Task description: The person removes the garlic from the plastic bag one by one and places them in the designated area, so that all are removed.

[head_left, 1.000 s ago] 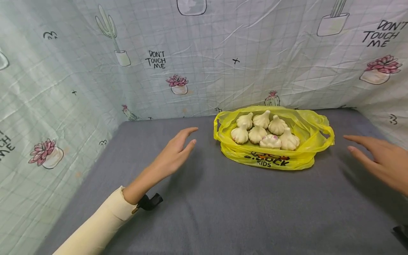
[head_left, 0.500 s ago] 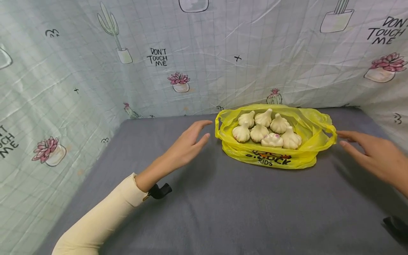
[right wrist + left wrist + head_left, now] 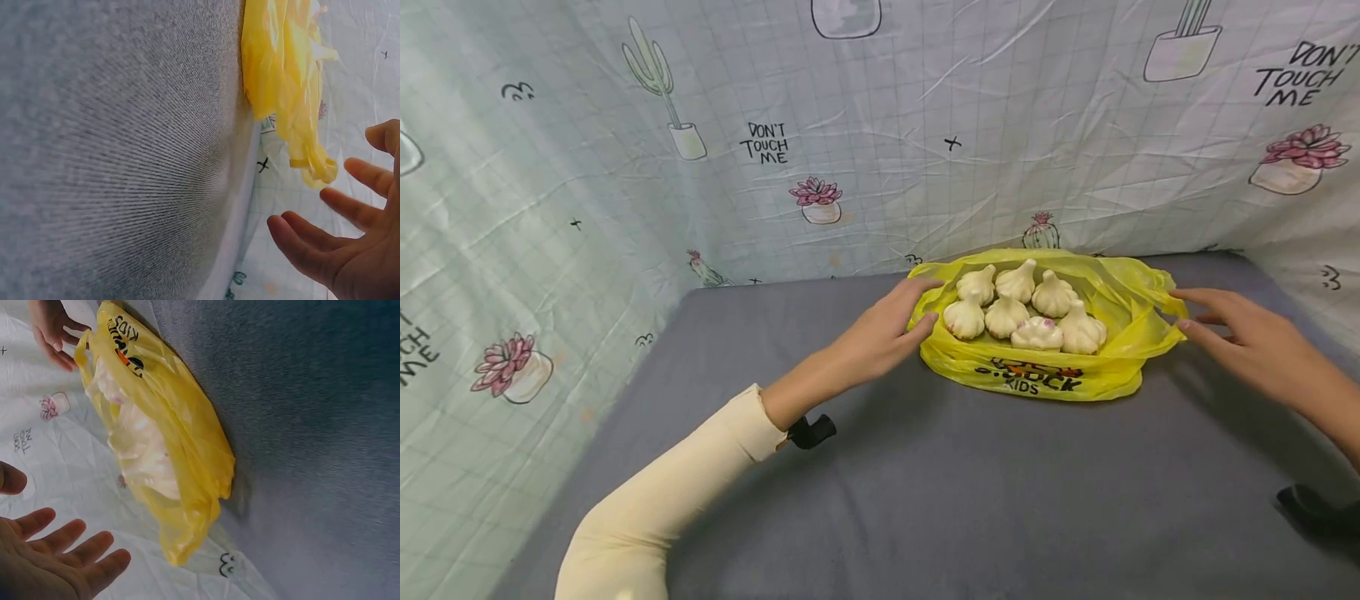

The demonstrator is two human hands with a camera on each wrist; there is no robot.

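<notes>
A yellow plastic bag [image 3: 1030, 383] lies with its mouth spread wide on the grey cloth, black lettering on its front. Several white garlic bulbs [image 3: 1006, 315] sit inside it. My left hand [image 3: 880, 337] is at the bag's left handle, fingers loosely extended; in the left wrist view that hand [image 3: 56, 559] shows spread fingers apart from the bag [image 3: 194, 425]. At the right handle is my right hand [image 3: 1255, 342], its fingers slightly bent. The right wrist view has this hand [image 3: 356, 231] close by the handle end [image 3: 319, 169], holding nothing.
A grey cloth-covered table [image 3: 970, 500] extends in front of the bag. Behind and at both sides hangs a pale curtain [image 3: 880, 125] printed with cacti and lettering. Black wrist straps [image 3: 811, 432] are worn on both arms.
My left hand has moved right and slightly up to the bag's left handle. The right hand has moved left to the right handle. The bag and garlic bulbs stay in place.
</notes>
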